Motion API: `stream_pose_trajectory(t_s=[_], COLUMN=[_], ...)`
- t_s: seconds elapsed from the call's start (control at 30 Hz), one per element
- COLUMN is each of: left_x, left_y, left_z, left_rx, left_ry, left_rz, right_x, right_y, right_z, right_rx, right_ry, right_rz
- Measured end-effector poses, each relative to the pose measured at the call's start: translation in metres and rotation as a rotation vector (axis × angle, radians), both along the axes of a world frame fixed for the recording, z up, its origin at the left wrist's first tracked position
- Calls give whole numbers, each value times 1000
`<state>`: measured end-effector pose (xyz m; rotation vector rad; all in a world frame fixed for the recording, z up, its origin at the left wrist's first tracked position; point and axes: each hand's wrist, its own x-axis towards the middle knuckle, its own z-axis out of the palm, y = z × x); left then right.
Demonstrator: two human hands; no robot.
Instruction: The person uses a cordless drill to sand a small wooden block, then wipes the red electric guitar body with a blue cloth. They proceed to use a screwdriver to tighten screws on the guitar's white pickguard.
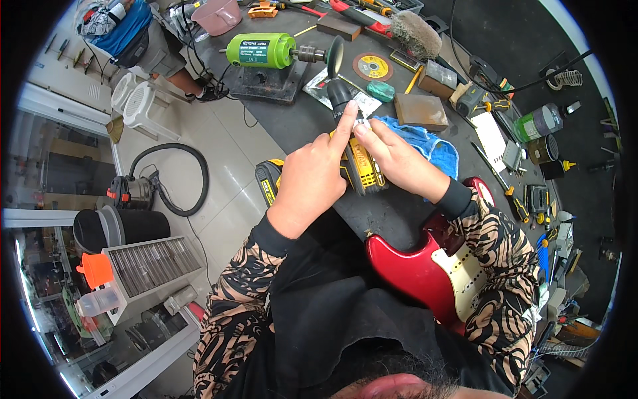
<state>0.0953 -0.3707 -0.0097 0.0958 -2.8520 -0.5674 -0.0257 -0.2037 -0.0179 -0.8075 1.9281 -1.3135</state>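
A yellow and black cordless drill [363, 159] lies between my hands above the bench edge, its black chuck [338, 92] pointing away from me. My left hand [309, 174] is closed around the drill, with the index finger stretched along its front. At the drill's right side is my right hand [395, 154], its thumb pressed by a small shiny piece near the collar; its other fingers are mostly hidden. The drill's battery [267, 183] shows left of my left hand. Under my right forearm lies a red electric guitar body [405, 269] with a cream pickguard.
Beyond the drill stand a green bench grinder [260, 50], a cutting disc [372, 66] and a sanding block [421, 111]. A blue cloth [432, 149] lies right of my hands. Tools and bottles crowd the bench's right side. A vacuum cleaner [131, 193] stands on the floor at left.
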Motion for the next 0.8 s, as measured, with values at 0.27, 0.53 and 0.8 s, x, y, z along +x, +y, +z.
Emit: stream_pose_trajectory(t_s=[0.27,0.53,0.8], left_x=[1,0,0], left_y=[0,0,0], left_z=[2,-1,-1], left_rx=[6,4,6], left_ry=[5,12,15], left_rz=[4,0,1], right_x=[2,0,-1], right_y=[-1,0,1], right_z=[2,-2,5], right_rx=[-59,-34,51], right_ry=[-4,10,-6], right_rz=[-13,-10,20])
